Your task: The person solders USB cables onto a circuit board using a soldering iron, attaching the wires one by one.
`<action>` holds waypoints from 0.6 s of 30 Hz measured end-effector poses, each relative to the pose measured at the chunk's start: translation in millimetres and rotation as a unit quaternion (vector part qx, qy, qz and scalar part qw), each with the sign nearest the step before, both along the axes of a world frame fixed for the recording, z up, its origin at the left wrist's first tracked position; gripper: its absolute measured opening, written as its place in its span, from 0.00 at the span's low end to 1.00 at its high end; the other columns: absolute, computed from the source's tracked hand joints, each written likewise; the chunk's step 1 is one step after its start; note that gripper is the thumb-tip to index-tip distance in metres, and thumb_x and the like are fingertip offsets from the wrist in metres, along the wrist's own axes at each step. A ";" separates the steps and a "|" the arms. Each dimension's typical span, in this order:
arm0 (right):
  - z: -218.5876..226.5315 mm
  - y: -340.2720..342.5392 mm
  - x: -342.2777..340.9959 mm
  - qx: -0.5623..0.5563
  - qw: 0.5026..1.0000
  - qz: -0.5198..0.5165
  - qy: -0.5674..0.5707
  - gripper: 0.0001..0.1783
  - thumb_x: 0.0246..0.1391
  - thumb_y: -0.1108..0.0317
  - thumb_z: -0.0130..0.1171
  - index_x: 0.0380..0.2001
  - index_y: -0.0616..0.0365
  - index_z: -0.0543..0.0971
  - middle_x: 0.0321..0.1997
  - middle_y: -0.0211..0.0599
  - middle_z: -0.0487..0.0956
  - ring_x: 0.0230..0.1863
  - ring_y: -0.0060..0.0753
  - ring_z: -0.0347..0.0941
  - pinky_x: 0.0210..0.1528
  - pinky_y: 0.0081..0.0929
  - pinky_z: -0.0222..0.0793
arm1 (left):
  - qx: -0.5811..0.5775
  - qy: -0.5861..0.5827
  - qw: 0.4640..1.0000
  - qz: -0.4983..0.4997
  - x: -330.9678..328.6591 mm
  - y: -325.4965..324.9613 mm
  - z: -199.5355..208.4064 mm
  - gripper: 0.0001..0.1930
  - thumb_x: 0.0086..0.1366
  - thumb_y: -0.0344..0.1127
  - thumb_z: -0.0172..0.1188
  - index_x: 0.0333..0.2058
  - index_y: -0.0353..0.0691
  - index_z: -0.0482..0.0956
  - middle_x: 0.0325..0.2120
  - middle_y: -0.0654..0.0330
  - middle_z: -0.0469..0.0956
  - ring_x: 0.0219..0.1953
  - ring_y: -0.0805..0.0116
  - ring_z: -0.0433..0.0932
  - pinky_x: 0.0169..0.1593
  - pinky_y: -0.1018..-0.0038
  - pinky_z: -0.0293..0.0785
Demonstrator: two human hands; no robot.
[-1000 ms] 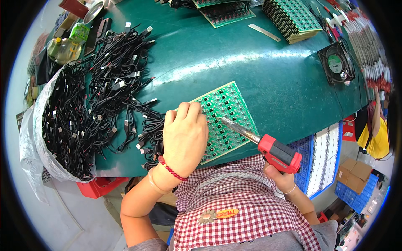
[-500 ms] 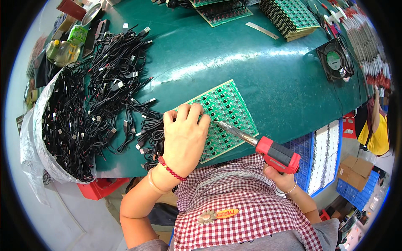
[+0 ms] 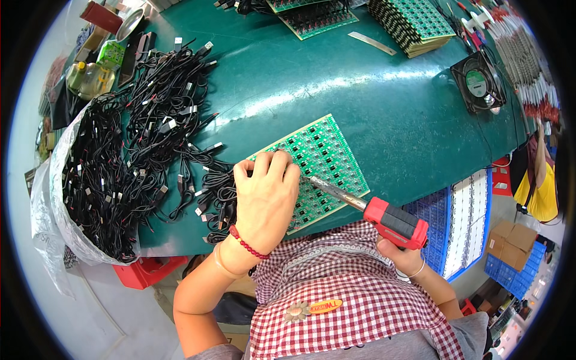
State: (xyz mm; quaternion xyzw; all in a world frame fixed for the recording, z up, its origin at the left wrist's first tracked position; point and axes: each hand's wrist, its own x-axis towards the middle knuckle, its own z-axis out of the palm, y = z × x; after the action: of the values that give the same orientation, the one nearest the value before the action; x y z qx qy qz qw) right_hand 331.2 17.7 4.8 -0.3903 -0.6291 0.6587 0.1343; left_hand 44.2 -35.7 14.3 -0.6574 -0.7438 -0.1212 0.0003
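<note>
A green circuit board panel (image 3: 336, 157) with rows of small black parts lies at a slant near the table's front edge. My left hand (image 3: 265, 201) rests over its left side with curled fingers. Whatever the fingertips pinch is hidden beneath the hand, next to a bundle of black USB cables (image 3: 221, 189). My right hand (image 3: 402, 258) grips a red and black soldering gun (image 3: 396, 223) below the board's right corner. Its metal barrel points up and left, and the tip is at the board just right of my left fingers.
Black USB cables (image 3: 165, 102) heap at the left, with more in a clear plastic bag (image 3: 57, 198). Stacked circuit boards (image 3: 414, 27), a metal ruler (image 3: 372, 43) and a black fan (image 3: 478, 83) are farther back. A blue crate (image 3: 462, 222) stands right of me. Another person (image 3: 543, 186) is far right.
The soldering gun has shifted very slightly left, its tip closer to my left fingers. My left hand stays almost in place; the whole view has shifted slightly.
</note>
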 end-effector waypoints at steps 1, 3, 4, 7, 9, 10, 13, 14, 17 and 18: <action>-0.7 1.0 -0.5 0.045 0.998 0.021 0.023 0.13 0.54 0.67 0.62 0.39 0.63 0.74 0.27 0.27 0.74 0.26 0.18 0.68 0.29 0.21 0.66 | 0.000 -0.003 1.000 0.001 0.0 -0.2 0.5 0.10 0.49 0.29 0.63 0.32 0.42 0.74 0.37 0.64 0.72 0.42 0.64 0.71 0.46 0.63 0.63; 0.6 2.3 -1.8 0.050 0.998 0.022 0.027 0.13 0.54 0.67 0.62 0.39 0.63 0.74 0.27 0.27 0.74 0.26 0.18 0.68 0.29 0.21 0.66 | 0.002 -0.010 1.000 0.001 -0.6 -0.5 0.8 0.10 0.49 0.29 0.63 0.31 0.42 0.74 0.37 0.64 0.72 0.42 0.64 0.71 0.46 0.63 0.63; 1.5 2.7 -2.3 0.055 0.998 0.022 0.030 0.13 0.54 0.67 0.62 0.39 0.63 0.74 0.27 0.27 0.74 0.27 0.18 0.68 0.29 0.21 0.66 | 0.004 -0.017 1.000 0.002 -1.0 -0.4 0.6 0.10 0.49 0.29 0.63 0.31 0.42 0.74 0.37 0.65 0.72 0.42 0.64 0.71 0.46 0.63 0.63; 3.4 3.1 -2.3 0.046 0.999 0.020 0.022 0.13 0.54 0.67 0.62 0.39 0.62 0.74 0.27 0.27 0.74 0.27 0.18 0.68 0.29 0.21 0.66 | 0.013 -0.026 1.000 0.006 -1.3 0.7 0.3 0.09 0.49 0.29 0.63 0.30 0.43 0.73 0.36 0.65 0.72 0.42 0.64 0.71 0.46 0.63 0.63; 2.2 2.9 -0.9 0.049 0.998 0.020 0.021 0.13 0.54 0.67 0.62 0.39 0.62 0.74 0.27 0.27 0.74 0.27 0.18 0.68 0.30 0.21 0.66 | 0.012 -0.032 0.999 0.006 -1.7 1.0 0.1 0.09 0.49 0.29 0.63 0.30 0.43 0.73 0.36 0.65 0.72 0.42 0.64 0.71 0.46 0.63 0.63; 1.5 2.8 -0.4 0.051 0.998 0.021 0.020 0.13 0.54 0.67 0.62 0.39 0.62 0.74 0.27 0.27 0.74 0.27 0.18 0.68 0.30 0.21 0.66 | 0.011 -0.037 0.999 0.007 -1.9 1.3 0.1 0.09 0.49 0.29 0.63 0.30 0.43 0.73 0.36 0.65 0.72 0.42 0.64 0.71 0.46 0.64 0.62; 0.4 2.5 -0.2 0.052 0.998 0.023 0.019 0.13 0.53 0.67 0.63 0.39 0.62 0.75 0.28 0.27 0.74 0.28 0.18 0.68 0.30 0.21 0.66 | -0.002 -0.030 1.000 0.002 -2.2 1.4 2.6 0.09 0.49 0.29 0.63 0.30 0.43 0.74 0.36 0.65 0.72 0.42 0.64 0.71 0.46 0.64 0.62; 1.0 2.4 -0.6 0.052 0.998 0.023 0.019 0.13 0.53 0.67 0.63 0.39 0.62 0.75 0.28 0.27 0.74 0.28 0.18 0.68 0.30 0.21 0.66 | -0.002 -0.030 1.000 0.002 -1.8 1.3 2.7 0.09 0.49 0.29 0.63 0.30 0.43 0.74 0.36 0.65 0.72 0.42 0.64 0.71 0.46 0.64 0.62; 1.9 2.2 -1.2 0.035 0.999 0.017 0.016 0.13 0.53 0.67 0.63 0.39 0.62 0.74 0.28 0.27 0.74 0.28 0.18 0.68 0.31 0.21 0.66 | -0.013 -0.013 1.000 0.007 0.3 1.4 2.2 0.10 0.49 0.29 0.63 0.31 0.43 0.74 0.37 0.64 0.72 0.42 0.64 0.71 0.47 0.64 0.62; 1.2 2.1 -0.9 0.039 0.999 0.020 0.016 0.14 0.53 0.67 0.63 0.40 0.62 0.74 0.28 0.27 0.74 0.28 0.18 0.68 0.31 0.21 0.66 | -0.011 -0.007 1.000 0.008 0.8 1.4 1.9 0.10 0.49 0.29 0.63 0.31 0.43 0.74 0.37 0.64 0.72 0.42 0.64 0.71 0.47 0.64 0.62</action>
State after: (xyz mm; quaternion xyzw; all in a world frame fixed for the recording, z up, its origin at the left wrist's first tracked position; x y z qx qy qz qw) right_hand 330.2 19.8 6.1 -0.3618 -0.6595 0.6425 0.1461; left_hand 45.0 -34.3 16.2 -0.6509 -0.7500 -0.1172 -0.0111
